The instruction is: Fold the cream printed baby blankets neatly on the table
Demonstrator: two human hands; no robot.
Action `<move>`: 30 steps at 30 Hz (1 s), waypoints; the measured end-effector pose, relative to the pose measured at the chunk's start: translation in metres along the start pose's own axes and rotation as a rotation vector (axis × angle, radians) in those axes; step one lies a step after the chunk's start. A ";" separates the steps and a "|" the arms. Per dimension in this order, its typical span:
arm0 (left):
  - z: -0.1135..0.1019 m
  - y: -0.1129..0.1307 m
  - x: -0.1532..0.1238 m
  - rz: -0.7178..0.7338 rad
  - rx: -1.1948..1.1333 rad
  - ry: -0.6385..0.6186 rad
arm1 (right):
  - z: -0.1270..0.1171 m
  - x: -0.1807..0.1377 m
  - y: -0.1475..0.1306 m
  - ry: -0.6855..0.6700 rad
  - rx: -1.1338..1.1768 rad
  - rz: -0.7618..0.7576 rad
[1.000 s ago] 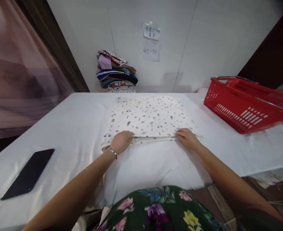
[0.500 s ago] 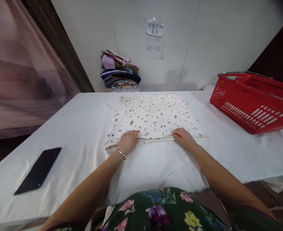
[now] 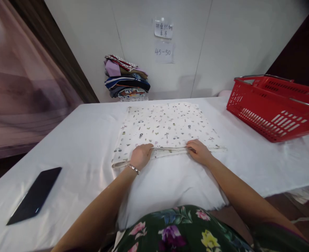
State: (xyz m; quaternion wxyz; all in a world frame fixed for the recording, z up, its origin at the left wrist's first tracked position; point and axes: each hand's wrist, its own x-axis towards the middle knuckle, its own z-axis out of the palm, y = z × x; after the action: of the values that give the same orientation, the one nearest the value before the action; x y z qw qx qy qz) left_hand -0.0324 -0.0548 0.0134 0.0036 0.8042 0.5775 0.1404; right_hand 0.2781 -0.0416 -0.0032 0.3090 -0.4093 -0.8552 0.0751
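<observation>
A white cloth [image 3: 163,122] with small printed figures lies folded in layers on the white-covered table [image 3: 86,140]. Its near edge faces me. My left hand [image 3: 141,155], with a bracelet at the wrist, is closed on that edge left of the middle. Farther right, my right hand [image 3: 198,151] pinches the same edge, thumb and fingers around the layers. Between the hands the edge is drawn nearly straight and slightly raised. The fingertips under the cloth are hidden.
A stack of folded fabrics [image 3: 126,78] stands at the back against the wall. On the right sits a red plastic basket [image 3: 272,108]. A black phone-like slab [image 3: 36,194] lies at the left. Two paper notes [image 3: 164,40] hang on the wall.
Both hands keep hold of the near edge, which has become straighter between them. The right hand's fingers have curled in more. The whole view has shifted slightly.
</observation>
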 end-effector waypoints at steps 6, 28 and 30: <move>0.004 -0.001 0.000 -0.055 -0.030 0.036 | 0.001 0.003 -0.003 -0.047 -0.106 0.013; -0.001 0.002 -0.012 0.239 -0.120 0.019 | -0.014 -0.006 -0.013 -0.100 -0.056 0.024; -0.001 0.002 -0.011 0.228 -0.154 0.016 | -0.015 -0.007 -0.014 -0.107 -0.051 0.018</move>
State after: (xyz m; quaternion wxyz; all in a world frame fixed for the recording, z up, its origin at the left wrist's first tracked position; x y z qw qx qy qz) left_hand -0.0340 -0.0659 0.0121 0.0449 0.8608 0.4698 0.1904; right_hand 0.2809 -0.0574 0.0106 0.2517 -0.4201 -0.8684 0.0779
